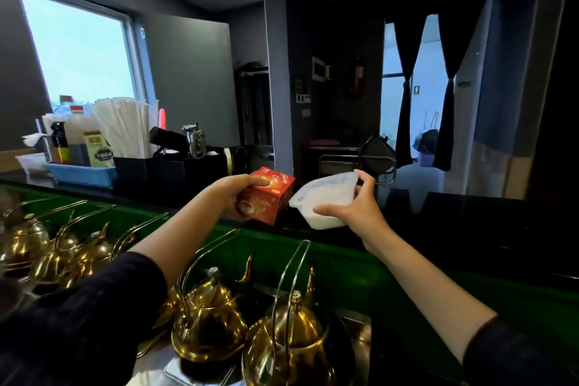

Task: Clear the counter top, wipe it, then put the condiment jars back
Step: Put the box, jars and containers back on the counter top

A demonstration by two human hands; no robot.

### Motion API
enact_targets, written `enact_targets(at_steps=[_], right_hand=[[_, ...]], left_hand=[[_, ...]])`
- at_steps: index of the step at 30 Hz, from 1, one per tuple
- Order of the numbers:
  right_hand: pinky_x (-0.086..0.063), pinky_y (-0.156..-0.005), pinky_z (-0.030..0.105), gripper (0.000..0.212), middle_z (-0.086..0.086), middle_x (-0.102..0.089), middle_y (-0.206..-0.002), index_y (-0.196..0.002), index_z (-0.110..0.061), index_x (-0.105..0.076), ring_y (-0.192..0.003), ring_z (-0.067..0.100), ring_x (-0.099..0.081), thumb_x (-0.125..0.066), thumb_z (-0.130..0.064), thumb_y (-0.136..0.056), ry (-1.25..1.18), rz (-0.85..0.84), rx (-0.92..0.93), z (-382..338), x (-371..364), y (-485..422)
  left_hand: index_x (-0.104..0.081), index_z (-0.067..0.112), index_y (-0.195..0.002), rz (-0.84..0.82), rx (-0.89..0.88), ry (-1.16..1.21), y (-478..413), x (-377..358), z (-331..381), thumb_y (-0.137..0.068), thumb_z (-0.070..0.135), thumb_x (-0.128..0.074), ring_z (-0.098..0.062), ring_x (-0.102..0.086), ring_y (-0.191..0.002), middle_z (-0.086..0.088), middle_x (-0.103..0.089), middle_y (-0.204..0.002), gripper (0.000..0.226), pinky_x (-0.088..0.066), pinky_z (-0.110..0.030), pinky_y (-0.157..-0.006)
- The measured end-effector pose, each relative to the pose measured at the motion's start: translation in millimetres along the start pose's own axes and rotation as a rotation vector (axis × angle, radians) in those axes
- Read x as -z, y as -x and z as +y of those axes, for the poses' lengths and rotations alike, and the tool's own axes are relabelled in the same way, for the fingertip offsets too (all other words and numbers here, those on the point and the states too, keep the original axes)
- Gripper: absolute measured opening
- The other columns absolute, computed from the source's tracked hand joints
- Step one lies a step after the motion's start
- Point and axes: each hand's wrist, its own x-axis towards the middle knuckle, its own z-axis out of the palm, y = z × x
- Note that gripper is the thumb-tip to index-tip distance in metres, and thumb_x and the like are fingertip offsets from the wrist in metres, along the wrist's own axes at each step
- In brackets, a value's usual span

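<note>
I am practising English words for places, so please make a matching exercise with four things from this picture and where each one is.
Things:
1 red box
2 clear tub
3 straws
4 teapots

Places:
A in the right hand
B back left, by the window
C in the left hand
D nearest the person, below the green ledge

Pairs: 1-C, 2-A, 3-B, 4-D.

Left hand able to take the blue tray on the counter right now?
Probably not: the left hand grips the red tea box, so no fingers are free. Nothing seems to block the way to the blue tray itself.
</note>
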Motion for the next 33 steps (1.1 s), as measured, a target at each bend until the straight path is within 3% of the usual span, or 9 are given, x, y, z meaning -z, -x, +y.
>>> enact_targets(at_steps=[2, 5, 7, 11, 15, 19, 23, 27, 33], right_hand=[[-0.049, -0.099, 0.039, 0.115, 0.006, -0.043, -0.136, -0.141, -0.029, -0.015, -0.119, 0.022, -0.050, -0.092, -0.017, -0.056, 0.014, -0.008, -0.042, 4.5, -5.5, -17.8], [-0.047, -0.099, 0.035, 0.116, 0.006, -0.044, -0.135, -0.142, -0.024, -0.013, -0.120, 0.021, -0.049, -0.092, -0.016, -0.058, 0.068, -0.016, -0.080, 7.6, -14.7, -35.3], [-0.047, -0.096, 0.032, 0.112, 0.005, -0.045, -0.130, -0.140, -0.019, -0.014, -0.119, 0.020, -0.048, -0.091, -0.015, -0.059, 0.097, -0.012, -0.093, 10.7, -22.3, -40.9], [-0.046, -0.087, 0.028, 0.099, 0.002, -0.044, -0.120, -0.129, -0.012, -0.021, -0.113, 0.018, -0.048, -0.091, -0.014, -0.059, 0.191, 0.024, -0.119, 18.7, -33.5, -43.6], [-0.048, -0.087, 0.029, 0.097, 0.005, -0.050, -0.125, -0.128, -0.012, -0.028, -0.115, 0.020, -0.051, -0.093, -0.016, -0.056, 0.222, 0.048, -0.124, 21.2, -31.7, -42.2], [-0.048, -0.087, 0.029, 0.096, 0.009, -0.053, -0.129, -0.130, -0.006, -0.034, -0.119, 0.024, -0.052, -0.093, -0.020, -0.056, 0.279, 0.078, -0.154, 18.3, -31.7, -39.7], [-0.048, -0.079, 0.027, 0.095, 0.006, -0.056, -0.124, -0.128, -0.004, -0.040, -0.114, 0.022, -0.055, -0.093, -0.029, -0.054, 0.340, 0.074, -0.197, 14.0, -34.7, -38.0], [-0.055, -0.080, 0.029, 0.114, 0.005, -0.064, -0.120, -0.124, -0.009, -0.055, -0.108, 0.020, -0.061, -0.083, -0.058, -0.025, 0.380, 0.057, -0.213, 25.7, -39.3, -52.9], [-0.051, -0.088, 0.031, 0.087, 0.009, -0.060, -0.128, -0.129, -0.007, -0.054, -0.116, 0.023, -0.056, -0.091, -0.037, -0.055, 0.452, 0.029, -0.215, 22.3, -57.0, -74.2]], left_hand=[[-0.052, 0.007, -0.119, 0.033, -0.020, -0.022, -15.0, 2.8, 1.7, -0.074, 0.030, -0.078, -0.027, -0.064, -0.097, -0.011, -0.066, -0.105, 0.058, -0.049, -0.042, -0.094], [-0.045, 0.004, -0.127, 0.193, -0.133, -0.040, -36.0, 7.3, 2.0, -0.072, 0.034, -0.080, -0.028, -0.065, -0.090, -0.014, -0.063, -0.115, 0.072, -0.053, -0.039, -0.072], [-0.042, 0.001, -0.130, 0.332, -0.196, -0.074, -49.4, 8.6, -1.0, -0.069, 0.040, -0.082, -0.030, -0.064, -0.101, -0.016, -0.060, -0.122, 0.083, -0.055, -0.040, -0.077], [-0.054, -0.002, -0.117, 0.519, -0.293, -0.108, -64.8, -0.7, -10.7, -0.082, 0.044, -0.069, -0.030, -0.062, -0.104, -0.016, -0.062, -0.116, 0.059, -0.052, -0.035, -0.080], [-0.036, 0.003, -0.134, 0.404, -0.347, 0.047, -63.5, -4.9, -19.9, -0.078, 0.041, -0.069, -0.029, -0.063, -0.099, -0.017, -0.058, -0.121, 0.075, -0.056, -0.038, -0.079], [-0.010, 0.020, -0.149, 0.317, -0.456, -0.193, -60.8, -9.3, -36.8, -0.065, 0.030, -0.077, -0.035, -0.046, -0.124, -0.016, -0.035, -0.143, 0.108, -0.048, -0.048, -0.098], [-0.014, 0.011, -0.147, 0.435, -0.494, -0.309, -72.6, -13.9, -45.6, -0.063, 0.032, -0.086, -0.035, -0.037, -0.132, -0.016, -0.032, -0.143, 0.113, -0.040, -0.052, -0.105], [-0.020, 0.007, -0.143, 0.484, -0.467, -0.303, -87.3, -13.0, -39.3, -0.059, 0.035, -0.088, -0.034, -0.041, -0.130, -0.015, -0.037, -0.141, 0.112, -0.043, -0.050, -0.104], [-0.019, 0.008, -0.143, 0.502, -0.414, -0.304, -116.3, -3.0, -27.7, -0.062, 0.032, -0.087, -0.035, -0.042, -0.130, -0.016, -0.039, -0.142, 0.109, -0.043, -0.049, -0.103]])
